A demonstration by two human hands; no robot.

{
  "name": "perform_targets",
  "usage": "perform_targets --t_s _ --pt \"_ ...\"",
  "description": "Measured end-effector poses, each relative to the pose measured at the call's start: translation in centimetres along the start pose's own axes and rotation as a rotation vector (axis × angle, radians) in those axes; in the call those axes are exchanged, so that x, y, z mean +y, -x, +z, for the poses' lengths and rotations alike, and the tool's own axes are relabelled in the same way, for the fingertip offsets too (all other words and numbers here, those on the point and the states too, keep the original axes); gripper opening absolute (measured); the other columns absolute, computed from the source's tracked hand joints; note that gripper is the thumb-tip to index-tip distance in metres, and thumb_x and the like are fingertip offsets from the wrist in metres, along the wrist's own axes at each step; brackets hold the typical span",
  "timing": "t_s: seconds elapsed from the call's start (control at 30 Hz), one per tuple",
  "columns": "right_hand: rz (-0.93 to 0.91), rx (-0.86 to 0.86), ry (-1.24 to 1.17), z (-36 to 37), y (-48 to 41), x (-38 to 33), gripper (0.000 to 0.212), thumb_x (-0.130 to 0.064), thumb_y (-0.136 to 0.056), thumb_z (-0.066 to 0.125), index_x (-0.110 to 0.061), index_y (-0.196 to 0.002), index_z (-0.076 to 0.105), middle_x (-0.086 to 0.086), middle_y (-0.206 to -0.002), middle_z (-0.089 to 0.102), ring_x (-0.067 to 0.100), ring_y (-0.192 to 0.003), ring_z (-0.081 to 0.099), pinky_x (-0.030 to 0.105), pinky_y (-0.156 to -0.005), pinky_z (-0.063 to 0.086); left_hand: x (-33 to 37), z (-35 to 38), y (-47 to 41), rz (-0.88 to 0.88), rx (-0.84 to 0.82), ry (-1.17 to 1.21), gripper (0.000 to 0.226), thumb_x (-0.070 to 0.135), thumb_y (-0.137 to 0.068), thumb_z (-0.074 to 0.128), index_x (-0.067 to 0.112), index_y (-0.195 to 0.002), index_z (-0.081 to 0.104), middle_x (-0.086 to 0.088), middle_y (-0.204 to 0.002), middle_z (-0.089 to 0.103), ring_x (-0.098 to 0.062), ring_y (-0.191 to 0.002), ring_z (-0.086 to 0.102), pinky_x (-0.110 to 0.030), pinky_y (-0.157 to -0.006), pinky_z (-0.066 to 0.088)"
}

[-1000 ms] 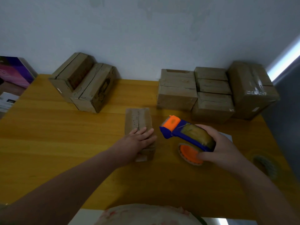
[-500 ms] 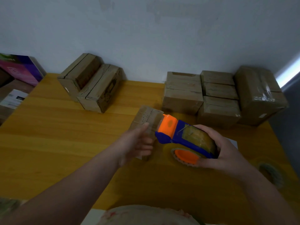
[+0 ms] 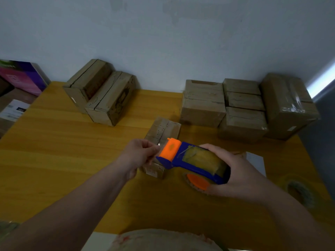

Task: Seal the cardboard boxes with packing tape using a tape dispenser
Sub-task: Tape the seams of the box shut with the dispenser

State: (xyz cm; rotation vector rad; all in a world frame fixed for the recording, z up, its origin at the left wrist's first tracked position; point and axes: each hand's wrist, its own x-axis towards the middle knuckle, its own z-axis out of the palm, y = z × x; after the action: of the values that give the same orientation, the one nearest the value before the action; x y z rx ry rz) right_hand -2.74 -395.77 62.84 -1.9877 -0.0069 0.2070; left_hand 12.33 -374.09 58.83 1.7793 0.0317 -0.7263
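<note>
A small cardboard box lies on the yellow wooden table, partly hidden behind my hands. My right hand grips a blue and orange tape dispenser with a roll of clear tape, held just above the table to the right of the box. My left hand pinches the clear tape end at the dispenser's orange nose, over the near end of the box.
Two cardboard boxes lean together at the back left. A stack of several boxes and a larger taped box stand at the back right. A spare tape roll and a white sheet lie at the right. A wall runs behind.
My left hand lifted off the small box and moved to the dispenser's nose, pinching the tape end. My right hand brought the dispenser left toward the box.
</note>
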Motion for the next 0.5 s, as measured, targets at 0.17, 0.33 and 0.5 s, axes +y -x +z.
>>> perform_targets --t_s 0.17,0.33,0.5 --pt "0.031 -0.014 0.143 -1.9 1.5 -0.4 0.075 -0.058 -0.062 0.081 -0.07 -0.121 0.038 -0.041 -0.116 0.05 -0.011 -0.102 0.058 0.009 -0.074 0.05 -0.7 -5.3 -1.4 0.089 0.231 -0.173 0.022 0.011 -0.092 0.06 0.01 -0.07 0.058 -0.005 -0.065 0.056 -0.017 -0.058 0.049 -0.027 -0.058 0.044" --pt "0.047 -0.05 0.286 -2.0 1.8 1.0 0.079 -0.037 -0.068 0.085 -0.06 -0.129 0.04 -0.036 -0.123 0.049 -0.006 -0.106 0.058 0.022 -0.083 0.055 -3.1 -5.4 -1.3 0.082 0.272 -0.257 0.022 0.021 -0.092 0.062 0.01 -0.073 0.059 -0.006 -0.068 0.059 -0.02 -0.06 0.052 -0.03 -0.057 0.044" --pt "0.073 -0.07 0.321 -1.2 1.4 2.4 0.083 -0.035 -0.066 0.084 -0.062 -0.128 0.037 -0.035 -0.123 0.048 -0.007 -0.107 0.056 0.023 -0.081 0.056 -4.4 -4.6 -1.1 0.111 0.36 -0.358 0.029 0.032 -0.091 0.063 0.012 -0.071 0.057 -0.003 -0.069 0.06 -0.018 -0.06 0.053 -0.028 -0.051 0.037"
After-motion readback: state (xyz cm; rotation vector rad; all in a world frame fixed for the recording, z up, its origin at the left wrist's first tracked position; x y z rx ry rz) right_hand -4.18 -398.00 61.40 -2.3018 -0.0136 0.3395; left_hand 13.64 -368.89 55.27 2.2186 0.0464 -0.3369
